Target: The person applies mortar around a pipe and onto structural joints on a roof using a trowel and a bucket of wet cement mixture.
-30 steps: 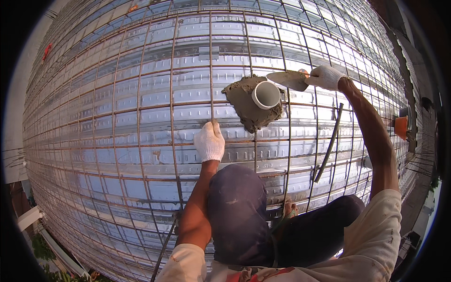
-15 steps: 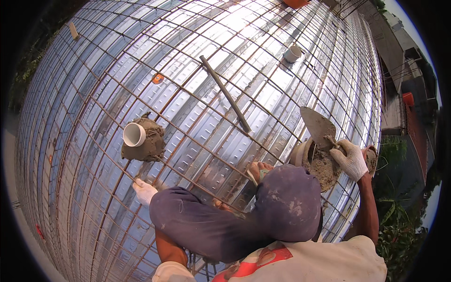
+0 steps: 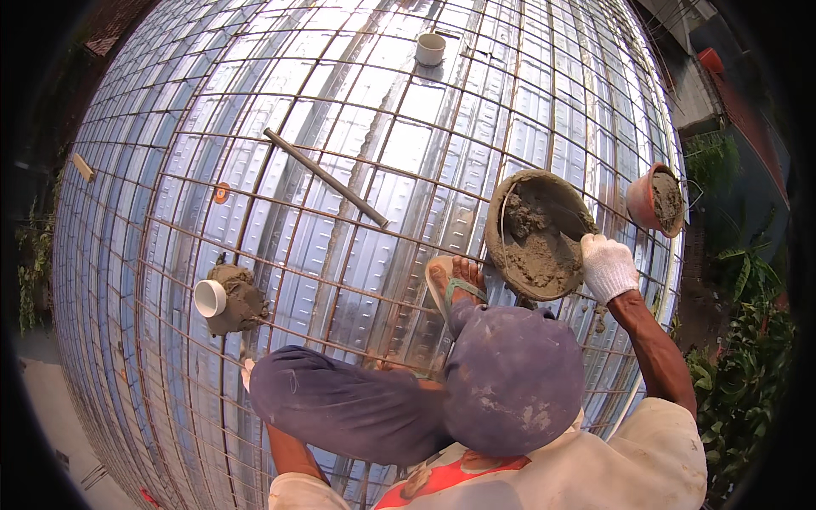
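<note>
My right hand (image 3: 609, 268), in a whitish knit glove, is closed at the right rim of a mortar-caked bucket (image 3: 496, 223). It grips the trowel, whose blade is down in the wet grey mortar (image 3: 535, 255) and hard to make out. Only a sliver of my left hand (image 3: 247, 375) shows past my bent left knee, close to the steel bars; its fingers are hidden. Just beyond it, a short white pipe (image 3: 210, 298) sticks out of a lump of mortar (image 3: 239, 303).
A grid of steel bars lies over ribbed metal decking (image 3: 408, 161). A loose grey rod (image 3: 327, 177) rests on it, and another white pipe stub (image 3: 430, 50) stands farther off. A smaller reddish bucket of mortar (image 3: 655, 200) stands near the right edge, with plants (image 3: 739, 374) beyond.
My view has swung to the right. The trowel blade, held up over the bucket before, is now down in the mortar. My left hand has slipped mostly behind my knee.
</note>
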Action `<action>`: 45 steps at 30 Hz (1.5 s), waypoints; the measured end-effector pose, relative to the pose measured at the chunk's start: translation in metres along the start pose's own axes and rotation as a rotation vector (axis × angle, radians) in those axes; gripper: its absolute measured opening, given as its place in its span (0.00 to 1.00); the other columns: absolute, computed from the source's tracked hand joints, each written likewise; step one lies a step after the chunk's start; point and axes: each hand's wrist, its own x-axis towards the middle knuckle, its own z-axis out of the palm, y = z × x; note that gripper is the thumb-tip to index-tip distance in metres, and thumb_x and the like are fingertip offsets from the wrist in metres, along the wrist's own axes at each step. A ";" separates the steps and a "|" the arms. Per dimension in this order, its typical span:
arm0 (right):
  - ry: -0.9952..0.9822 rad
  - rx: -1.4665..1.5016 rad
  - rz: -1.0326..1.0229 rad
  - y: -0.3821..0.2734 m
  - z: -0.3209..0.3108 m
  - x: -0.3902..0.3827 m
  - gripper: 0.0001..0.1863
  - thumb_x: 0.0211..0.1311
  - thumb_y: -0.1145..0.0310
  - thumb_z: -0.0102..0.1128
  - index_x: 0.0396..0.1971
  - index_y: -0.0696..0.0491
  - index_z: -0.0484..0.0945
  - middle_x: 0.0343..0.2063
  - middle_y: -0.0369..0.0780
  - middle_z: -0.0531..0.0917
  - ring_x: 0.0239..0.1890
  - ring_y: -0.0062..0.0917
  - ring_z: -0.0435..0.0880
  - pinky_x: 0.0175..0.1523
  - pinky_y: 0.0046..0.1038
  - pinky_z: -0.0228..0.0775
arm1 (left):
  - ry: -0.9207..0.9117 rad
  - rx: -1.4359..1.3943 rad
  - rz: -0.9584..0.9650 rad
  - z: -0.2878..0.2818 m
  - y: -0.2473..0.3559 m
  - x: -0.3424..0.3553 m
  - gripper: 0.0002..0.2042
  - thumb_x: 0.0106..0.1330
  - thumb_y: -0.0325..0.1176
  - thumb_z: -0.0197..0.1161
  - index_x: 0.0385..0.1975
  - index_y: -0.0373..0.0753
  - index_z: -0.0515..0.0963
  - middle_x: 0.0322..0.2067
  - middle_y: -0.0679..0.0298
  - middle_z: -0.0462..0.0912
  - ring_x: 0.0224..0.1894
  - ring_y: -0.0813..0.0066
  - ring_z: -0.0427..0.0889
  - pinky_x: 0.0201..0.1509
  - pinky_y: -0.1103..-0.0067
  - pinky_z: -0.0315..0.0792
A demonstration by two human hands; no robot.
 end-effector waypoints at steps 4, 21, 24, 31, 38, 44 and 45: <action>0.001 0.197 0.073 0.038 -0.026 -0.021 0.09 0.66 0.67 0.67 0.41 0.56 0.83 0.34 0.51 0.88 0.39 0.49 0.92 0.45 0.48 0.84 | -0.006 0.020 0.017 -0.001 0.000 0.001 0.26 0.84 0.54 0.50 0.66 0.39 0.80 0.53 0.49 0.90 0.54 0.47 0.89 0.59 0.60 0.81; -0.094 0.728 0.369 0.054 -0.044 -0.027 0.12 0.69 0.63 0.70 0.41 0.54 0.80 0.28 0.43 0.86 0.28 0.36 0.88 0.36 0.38 0.81 | -0.035 0.065 0.006 -0.010 0.005 -0.002 0.25 0.84 0.52 0.51 0.65 0.38 0.80 0.52 0.50 0.91 0.53 0.51 0.89 0.59 0.63 0.81; -0.208 1.484 0.552 0.025 -0.063 -0.020 0.10 0.73 0.67 0.68 0.44 0.53 0.75 0.28 0.32 0.81 0.24 0.14 0.79 0.30 0.22 0.76 | -0.043 0.079 -0.001 -0.011 0.007 -0.004 0.25 0.84 0.51 0.52 0.65 0.38 0.80 0.52 0.50 0.91 0.53 0.52 0.89 0.59 0.63 0.81; -0.660 1.696 0.203 -0.044 -0.070 0.050 0.23 0.68 0.68 0.75 0.60 0.56 0.80 0.35 0.25 0.78 0.37 0.08 0.76 0.40 0.17 0.72 | -0.093 0.133 0.004 -0.026 0.019 -0.012 0.25 0.84 0.50 0.52 0.65 0.37 0.80 0.52 0.51 0.91 0.53 0.54 0.89 0.58 0.64 0.81; -0.693 1.901 0.322 -0.038 -0.078 0.040 0.08 0.74 0.68 0.69 0.46 0.52 0.80 0.34 0.24 0.75 0.35 0.08 0.71 0.41 0.19 0.69 | -0.395 0.243 0.013 -0.111 0.025 -0.050 0.24 0.84 0.50 0.53 0.65 0.37 0.80 0.51 0.52 0.91 0.52 0.56 0.89 0.58 0.65 0.81; -0.654 1.479 0.343 -0.001 -0.120 0.032 0.13 0.68 0.64 0.72 0.40 0.57 0.79 0.29 0.31 0.77 0.34 0.14 0.73 0.41 0.26 0.72 | -0.874 0.190 -0.171 -0.241 0.012 -0.115 0.24 0.84 0.49 0.54 0.65 0.36 0.80 0.51 0.52 0.91 0.52 0.57 0.89 0.58 0.66 0.81; -0.645 1.435 0.328 0.005 -0.132 0.037 0.14 0.68 0.63 0.73 0.40 0.57 0.79 0.28 0.32 0.77 0.33 0.15 0.73 0.40 0.27 0.72 | -0.937 0.151 -0.242 -0.263 0.011 -0.126 0.24 0.84 0.49 0.54 0.65 0.36 0.80 0.51 0.52 0.91 0.52 0.57 0.89 0.58 0.66 0.81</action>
